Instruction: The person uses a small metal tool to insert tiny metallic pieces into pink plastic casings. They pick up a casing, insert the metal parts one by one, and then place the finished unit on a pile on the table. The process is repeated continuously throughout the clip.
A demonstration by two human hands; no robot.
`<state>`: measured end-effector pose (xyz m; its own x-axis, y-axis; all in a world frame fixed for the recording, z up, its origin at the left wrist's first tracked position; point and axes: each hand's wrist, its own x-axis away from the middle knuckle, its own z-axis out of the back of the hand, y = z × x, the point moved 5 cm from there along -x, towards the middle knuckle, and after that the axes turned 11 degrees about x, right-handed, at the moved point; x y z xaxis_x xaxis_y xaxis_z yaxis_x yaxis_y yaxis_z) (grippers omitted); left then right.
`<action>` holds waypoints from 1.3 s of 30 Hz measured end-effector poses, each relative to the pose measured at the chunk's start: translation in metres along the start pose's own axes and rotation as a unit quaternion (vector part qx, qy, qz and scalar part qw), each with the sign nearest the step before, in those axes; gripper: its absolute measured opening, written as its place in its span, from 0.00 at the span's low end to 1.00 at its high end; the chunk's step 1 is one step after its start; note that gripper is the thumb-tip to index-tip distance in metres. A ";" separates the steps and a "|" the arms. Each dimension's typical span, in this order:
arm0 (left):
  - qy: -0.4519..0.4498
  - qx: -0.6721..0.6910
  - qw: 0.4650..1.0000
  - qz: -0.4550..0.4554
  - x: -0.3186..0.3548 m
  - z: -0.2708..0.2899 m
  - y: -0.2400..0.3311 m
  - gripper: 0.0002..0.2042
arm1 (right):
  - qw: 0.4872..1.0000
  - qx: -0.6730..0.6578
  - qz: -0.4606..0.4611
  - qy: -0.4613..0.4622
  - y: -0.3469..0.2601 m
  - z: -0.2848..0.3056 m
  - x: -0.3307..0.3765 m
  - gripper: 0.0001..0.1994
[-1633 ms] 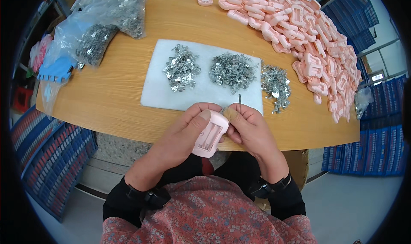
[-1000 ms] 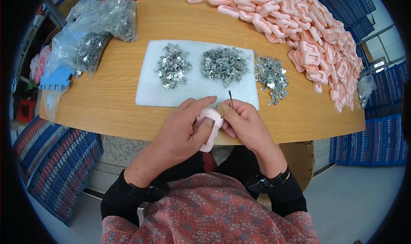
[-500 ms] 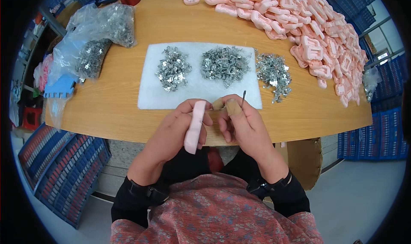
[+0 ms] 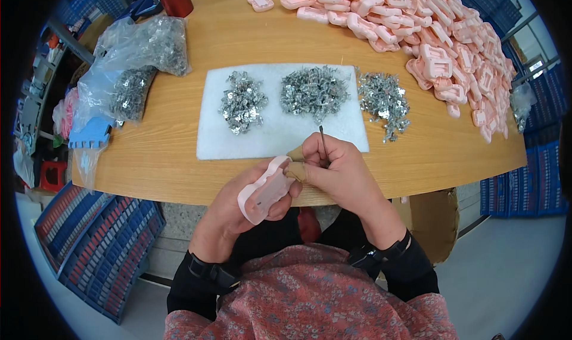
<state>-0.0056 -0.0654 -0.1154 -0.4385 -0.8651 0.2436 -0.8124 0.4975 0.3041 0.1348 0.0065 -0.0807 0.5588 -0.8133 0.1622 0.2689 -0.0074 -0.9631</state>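
Your left hand (image 4: 225, 204) grips the pink shell (image 4: 269, 196) just over the worktop's (image 4: 161, 170) near edge, its long axis slanting from near left to far right, hollow turned rightward. Your right hand (image 4: 342, 170) meets the far end: its tan-covered fingers (image 4: 306, 172) are pinched there, whether on a clip you cannot tell, and a thin tool (image 4: 323, 141) is tucked upright in the same hand. Beyond lie the white mat (image 4: 275, 144), metal clips (image 4: 314, 92) and heaped shells (image 4: 471, 60).

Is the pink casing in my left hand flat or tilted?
Tilted: the pink casing, held in the left hand, shows both its side wall and broad face.
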 end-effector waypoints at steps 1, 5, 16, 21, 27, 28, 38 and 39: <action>-0.016 0.001 1.000 0.013 0.000 0.000 0.000 0.23 | 1.000 0.016 -0.004 -0.006 0.003 0.002 0.000 0.06; -0.021 0.031 0.998 0.047 0.001 0.005 -0.004 0.23 | 0.999 -0.018 -0.034 -0.019 0.001 0.005 0.003 0.06; -0.020 0.023 0.999 -0.010 -0.008 -0.011 0.008 0.24 | 0.931 0.267 0.021 0.247 0.026 0.095 0.026 0.09; 0.049 -0.062 0.991 -0.110 -0.020 0.010 0.017 0.23 | 0.892 0.377 0.059 0.242 0.006 0.089 0.006 0.10; 0.100 -0.067 0.986 -0.119 -0.006 0.009 0.023 0.21 | 0.867 0.433 0.060 0.239 0.005 0.072 -0.028 0.10; 0.125 -0.060 0.982 -0.126 -0.004 0.008 0.023 0.21 | 0.863 0.439 0.063 0.242 0.008 0.070 -0.032 0.10; 0.057 -0.007 0.992 -0.111 -0.020 -0.007 0.019 0.19 | 0.880 0.435 0.066 0.177 0.012 0.081 -0.021 0.10; 0.051 -0.001 0.993 -0.107 -0.022 -0.005 0.018 0.19 | 0.882 0.430 0.066 0.180 0.012 0.081 -0.022 0.10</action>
<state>-0.0087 -0.0373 -0.1110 -0.2147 -0.9400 0.2653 -0.8818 0.3033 0.3612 0.1893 0.0715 -0.0783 0.3862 -0.9072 -0.1667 0.8023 0.4196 -0.4246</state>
